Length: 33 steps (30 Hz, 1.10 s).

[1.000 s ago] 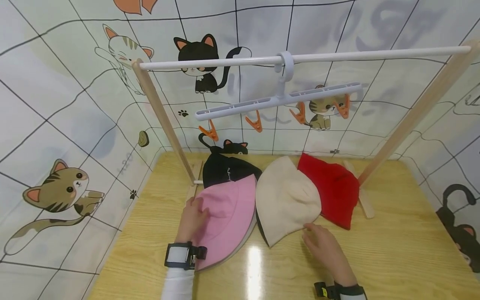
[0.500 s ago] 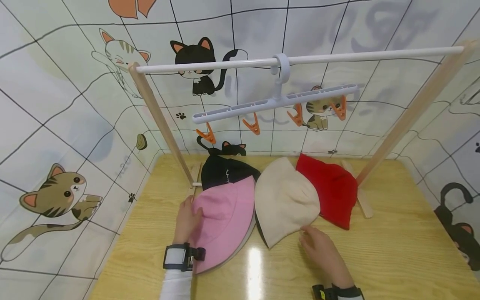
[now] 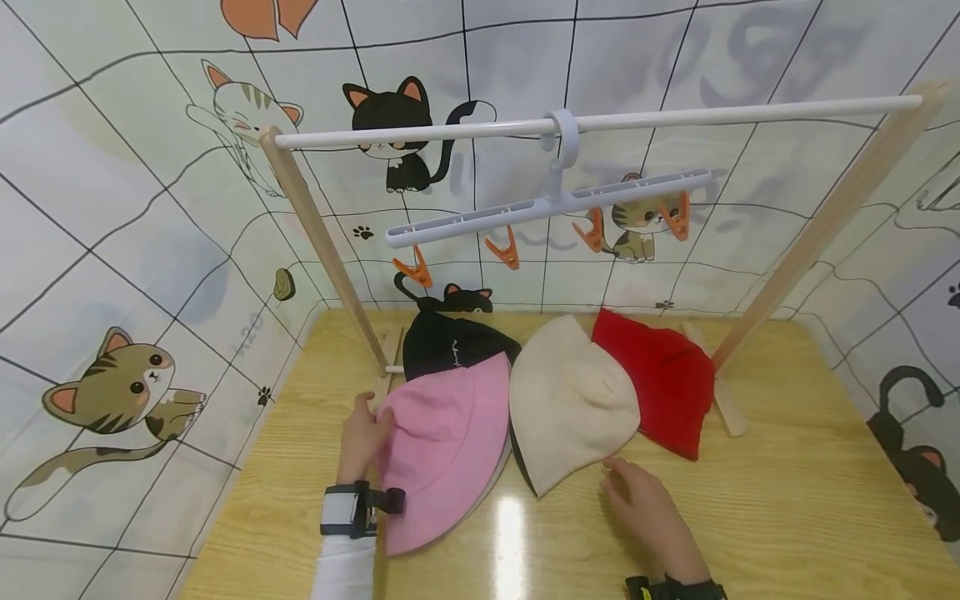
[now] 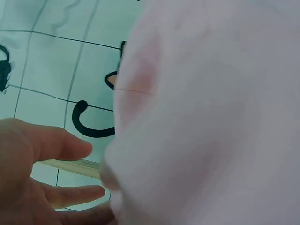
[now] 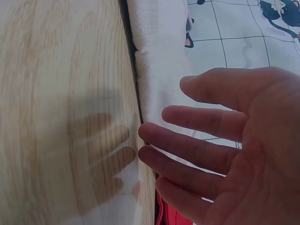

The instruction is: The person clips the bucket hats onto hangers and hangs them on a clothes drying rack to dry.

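Observation:
A pink bucket hat (image 3: 442, 446) lies folded flat at the front left, overlapping a black hat (image 3: 450, 342) behind it. My left hand (image 3: 363, 435) is at its left edge. In the left wrist view the thumb (image 4: 70, 147) stands apart from the fingers, whose tips reach the pink cloth. A cream bucket hat (image 3: 577, 400) lies in the middle, partly over a red hat (image 3: 663, 383). By the cream hat's lower right edge is my right hand (image 3: 641, 500). In the right wrist view its fingers (image 5: 197, 145) are extended and spread, with nothing between them.
Above the hats, a pale hanger (image 3: 555, 204) with several orange clips (image 3: 504, 250) hangs from a white rod (image 3: 480, 129). Wooden posts stand at the left (image 3: 330, 258) and right (image 3: 817, 242). A cat-patterned backdrop surrounds the wooden table (image 3: 780, 500).
My left hand has shifted left, from over the pink hat to its edge. My right hand has drawn back slightly from the cream hat. The head view has tilted a little.

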{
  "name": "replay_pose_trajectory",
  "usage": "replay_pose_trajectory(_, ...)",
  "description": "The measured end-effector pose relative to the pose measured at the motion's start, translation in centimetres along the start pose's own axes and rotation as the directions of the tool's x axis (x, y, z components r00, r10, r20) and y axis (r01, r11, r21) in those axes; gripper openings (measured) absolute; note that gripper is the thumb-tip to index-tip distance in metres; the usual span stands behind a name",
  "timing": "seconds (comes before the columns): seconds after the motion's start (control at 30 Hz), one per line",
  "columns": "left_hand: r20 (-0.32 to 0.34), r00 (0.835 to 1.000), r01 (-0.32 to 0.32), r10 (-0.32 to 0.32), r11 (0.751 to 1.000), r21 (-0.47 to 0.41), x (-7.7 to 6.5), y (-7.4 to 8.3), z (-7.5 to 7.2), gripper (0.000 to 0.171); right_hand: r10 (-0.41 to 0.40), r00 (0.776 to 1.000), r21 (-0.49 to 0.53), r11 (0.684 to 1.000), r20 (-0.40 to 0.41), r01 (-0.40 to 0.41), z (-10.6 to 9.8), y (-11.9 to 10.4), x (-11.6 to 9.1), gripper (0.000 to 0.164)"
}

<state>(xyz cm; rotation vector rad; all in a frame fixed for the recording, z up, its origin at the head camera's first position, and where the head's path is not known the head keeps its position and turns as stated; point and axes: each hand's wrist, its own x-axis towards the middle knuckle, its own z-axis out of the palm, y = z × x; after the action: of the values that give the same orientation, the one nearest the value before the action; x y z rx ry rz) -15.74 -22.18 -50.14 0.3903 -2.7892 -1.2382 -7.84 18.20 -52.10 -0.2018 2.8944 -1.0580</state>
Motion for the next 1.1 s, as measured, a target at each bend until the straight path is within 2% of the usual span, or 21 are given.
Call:
replay_pose_trajectory(0.17,-0.001,1.0,0.027,-0.028,0.995,-0.101,0.0,0.4,-0.8,0.043,0.014,1.0,-0.004,1.0,-0.001,-0.014,0.1,0.0,0.0,0.028)
replay_pose_trajectory(0.37,0.048,0.996,0.079,-0.071,0.974,-0.211,-0.1,1.6,-1.7,0.032,0.009,1.0,-0.003,1.0,0.022,-0.009,0.0,-0.2,0.1,0.029)
replay_pose_trajectory(0.53,0.048,0.999,0.031,-0.021,0.972,-0.231,-0.3,2.2,-2.1,0.02,0.013,1.0,-0.009,1.0,0.017,-0.012,0.0,-0.1,0.0,0.029)
replay_pose_trajectory(0.7,0.046,0.999,-0.001,0.012,0.971,-0.239,-0.5,2.7,-2.3,0.019,0.005,1.0,-0.017,1.0,-0.006,-0.005,0.2,0.1,-0.1,0.028)
replay_pose_trajectory(0.87,0.04,0.998,-0.041,0.055,0.954,-0.297,-0.9,3.6,-2.6,0.018,0.002,1.0,-0.018,1.0,0.006,-0.002,0.2,0.1,-0.1,0.03)
replay_pose_trajectory(1.1,-0.026,0.986,-0.166,0.167,0.925,-0.341,-1.3,6.1,-3.2,0.017,0.01,1.0,-0.019,1.0,0.012,-0.01,0.3,0.1,-0.1,0.03)
